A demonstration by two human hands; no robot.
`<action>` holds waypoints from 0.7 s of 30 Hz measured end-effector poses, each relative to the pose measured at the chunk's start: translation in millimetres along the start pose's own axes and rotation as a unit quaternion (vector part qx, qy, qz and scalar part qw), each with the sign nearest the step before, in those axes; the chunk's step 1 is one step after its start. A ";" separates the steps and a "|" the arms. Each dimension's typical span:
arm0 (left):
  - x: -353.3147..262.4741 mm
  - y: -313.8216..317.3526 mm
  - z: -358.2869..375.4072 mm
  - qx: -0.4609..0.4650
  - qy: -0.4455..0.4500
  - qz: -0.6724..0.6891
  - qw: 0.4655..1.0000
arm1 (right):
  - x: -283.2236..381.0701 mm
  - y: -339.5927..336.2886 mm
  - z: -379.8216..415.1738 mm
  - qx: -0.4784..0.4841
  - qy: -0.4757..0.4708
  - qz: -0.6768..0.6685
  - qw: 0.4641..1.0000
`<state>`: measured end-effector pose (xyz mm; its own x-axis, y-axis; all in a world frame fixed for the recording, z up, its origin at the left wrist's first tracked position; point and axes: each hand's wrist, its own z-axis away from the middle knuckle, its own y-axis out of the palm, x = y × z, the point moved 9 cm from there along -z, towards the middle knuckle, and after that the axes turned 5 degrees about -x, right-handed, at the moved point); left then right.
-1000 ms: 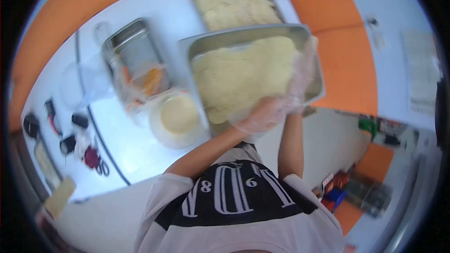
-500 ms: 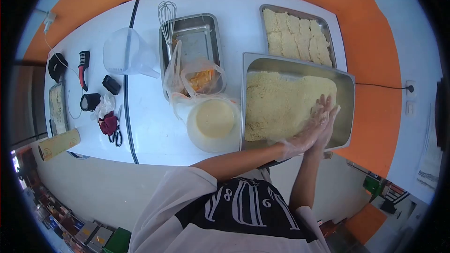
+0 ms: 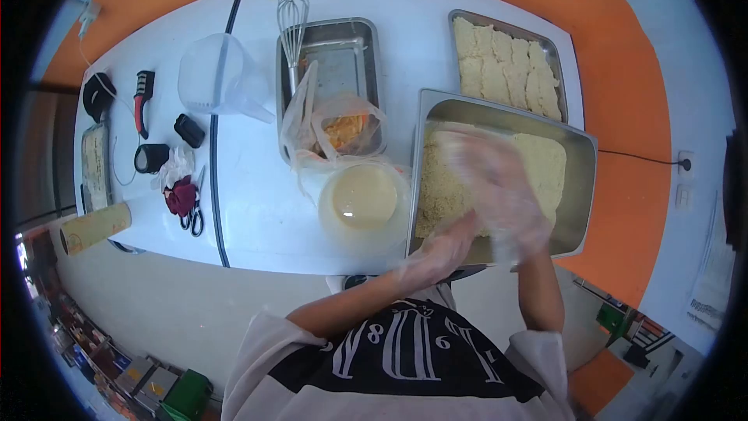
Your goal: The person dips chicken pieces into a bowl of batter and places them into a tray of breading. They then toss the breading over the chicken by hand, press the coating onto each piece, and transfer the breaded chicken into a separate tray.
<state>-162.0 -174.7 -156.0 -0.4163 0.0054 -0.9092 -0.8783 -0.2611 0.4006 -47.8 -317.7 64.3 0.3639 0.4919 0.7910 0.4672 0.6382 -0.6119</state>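
Both of my hands wear clear plastic gloves and are over a deep steel pan [image 3: 588, 179] of pale yellow crumbs [image 3: 438, 203]. My right hand [image 3: 502, 187] sweeps above the crumbs, its fingers smeared by motion. Close by, at the pan's near edge, is my left hand [image 3: 446, 251]; its fingers are blurred and partly hidden beside the right hand. A flat crumb-covered slab [image 3: 543, 168] lies in the right part of the pan, partly covered by my right hand. Left of the pan stands a bowl of creamy batter [image 3: 364, 196].
Behind the pan is a tray of breaded pieces [image 3: 506, 66]. Further left, a steel tray [image 3: 335, 70] holds a whisk [image 3: 292, 31] and a plastic bag with orange-yellow food [image 3: 344, 131]. A clear jug [image 3: 214, 78], scissors [image 3: 192, 218] and a sharpener [image 3: 142, 101] lie beyond.
My hands were together, pressing on the slab. They have come apart from it: the right has swung left over the crumbs, the left has drawn back toward me.
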 end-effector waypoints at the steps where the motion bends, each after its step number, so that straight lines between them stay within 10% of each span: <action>1: -1.3 6.5 22.4 0.110 0.024 0.032 0.993 | 23.8 38.1 -17.7 0.071 -0.035 0.015 0.997; 5: -167.6 -12.7 46.7 0.164 -0.135 -0.123 0.969 | 5.9 197.2 -76.6 0.226 -0.237 0.139 0.935; 8: -171.3 -30.1 85.1 0.077 -0.204 0.262 0.940 | 25.2 242.7 -99.0 0.335 -0.233 0.228 0.884; 12: -190.7 -73.1 128.0 -0.042 -0.179 0.268 0.946 | 44.9 256.0 -118.2 0.344 -0.244 0.092 0.902; 21: -201.9 -141.2 142.1 -0.187 -0.027 0.322 0.927 | 23.7 278.0 -118.6 0.389 -0.213 0.252 0.860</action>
<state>12.6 -1.8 -12.9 -0.8468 -0.2220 -0.4833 -0.3036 -0.5443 0.7820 186.3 -198.9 -87.3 -0.0441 0.8885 0.4568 -0.4041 0.4023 -0.8215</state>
